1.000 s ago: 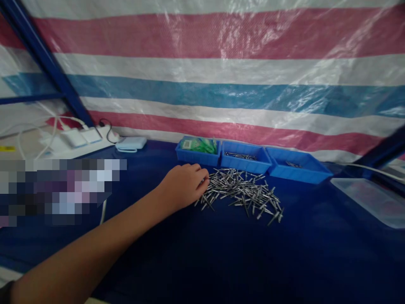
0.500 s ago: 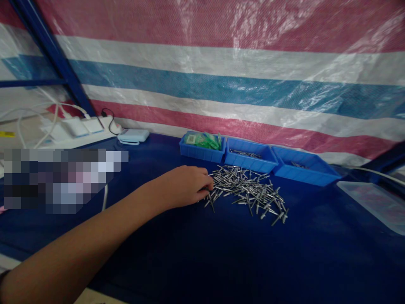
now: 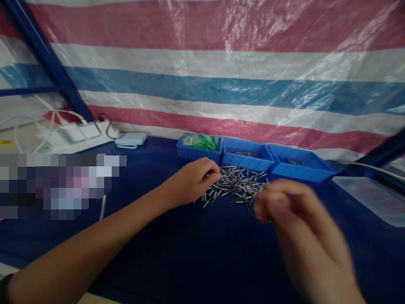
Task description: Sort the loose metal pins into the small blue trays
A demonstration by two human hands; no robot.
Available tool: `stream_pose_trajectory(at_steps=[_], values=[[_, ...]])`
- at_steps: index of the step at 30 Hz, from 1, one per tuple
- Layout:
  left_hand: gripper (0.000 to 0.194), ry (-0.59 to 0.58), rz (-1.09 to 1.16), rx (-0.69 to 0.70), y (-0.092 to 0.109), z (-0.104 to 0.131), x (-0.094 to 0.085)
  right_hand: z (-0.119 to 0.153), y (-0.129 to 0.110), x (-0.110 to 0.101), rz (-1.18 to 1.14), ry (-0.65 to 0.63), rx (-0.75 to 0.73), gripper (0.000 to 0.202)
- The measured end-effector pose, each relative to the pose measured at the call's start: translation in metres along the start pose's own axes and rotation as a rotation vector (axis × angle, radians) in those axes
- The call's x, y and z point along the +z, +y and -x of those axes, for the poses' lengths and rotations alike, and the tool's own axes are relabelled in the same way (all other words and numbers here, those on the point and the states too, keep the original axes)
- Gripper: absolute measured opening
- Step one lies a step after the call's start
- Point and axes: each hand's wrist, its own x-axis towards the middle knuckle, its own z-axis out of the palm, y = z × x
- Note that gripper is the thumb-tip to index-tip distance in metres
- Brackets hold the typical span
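A loose pile of silver pop rivets [image 3: 236, 182] lies on the dark blue tabletop [image 3: 196, 253]. My left hand [image 3: 198, 179] is at the pile's left edge, thumb and forefinger pressed together; whatever is between them is too small or hidden to make out. Over the right side of the pile, nearer the camera, is my right hand [image 3: 294, 215], slightly blurred. Its fingers are curled in against the thumb, and I cannot see what they hold, if anything. The hand covers part of the pile.
Behind the pile stand three blue bins: one with green packets [image 3: 199, 141], a middle bin [image 3: 248, 160] and a right bin [image 3: 302, 169] with metal pieces. A clear plastic tray [image 3: 363, 198] lies right; a power strip [image 3: 79, 141] and light-blue device [image 3: 130, 139] sit left.
My right hand has come into view from the lower right, over the pile. My left hand has lifted slightly, its thumb and forefinger now closed together. The view has shifted a little.
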Motion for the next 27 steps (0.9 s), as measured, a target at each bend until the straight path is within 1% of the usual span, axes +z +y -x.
stream_pose_trajectory(at_steps=[1, 2, 3, 5, 6, 8, 11, 15, 22, 27], values=[[0.016, 0.053, 0.079, -0.044, 0.003, 0.000, 0.005, -0.015, 0.002, 0.008, -0.021, -0.014, 0.113, 0.017], [0.016, 0.094, 0.157, -0.077, 0.006, 0.000, 0.011, -0.027, 0.006, 0.015, -0.028, -0.020, 0.162, 0.014], [0.017, 0.112, 0.221, -0.106, 0.009, 0.000, 0.016, -0.036, 0.011, 0.020, -0.015, -0.044, 0.164, 0.015], [0.018, 0.109, 0.311, -0.138, 0.014, 0.002, 0.026, -0.043, 0.021, 0.026, -0.022, -0.107, 0.165, 0.017], [0.018, 0.102, 0.337, -0.141, 0.016, 0.003, 0.029, -0.043, 0.024, 0.027, -0.037, -0.114, 0.157, 0.016], [0.018, 0.091, 0.355, -0.130, 0.018, 0.005, 0.034, -0.041, 0.026, 0.025, -0.080, -0.068, 0.148, 0.015], [0.017, 0.097, 0.315, -0.103, 0.021, 0.007, 0.036, -0.039, 0.021, 0.019, -0.085, 0.019, 0.120, 0.014], [0.015, 0.105, 0.273, -0.063, 0.024, 0.009, 0.039, -0.041, 0.017, 0.013, -0.050, 0.049, 0.089, 0.012], [0.016, 0.090, 0.297, 0.019, 0.028, 0.009, 0.040, -0.040, 0.016, 0.008, -0.035, -0.034, 0.041, 0.009], [0.020, 0.056, 0.292, 0.036, 0.029, 0.009, 0.037, -0.039, 0.016, 0.009, -0.022, -0.025, 0.058, 0.009]])
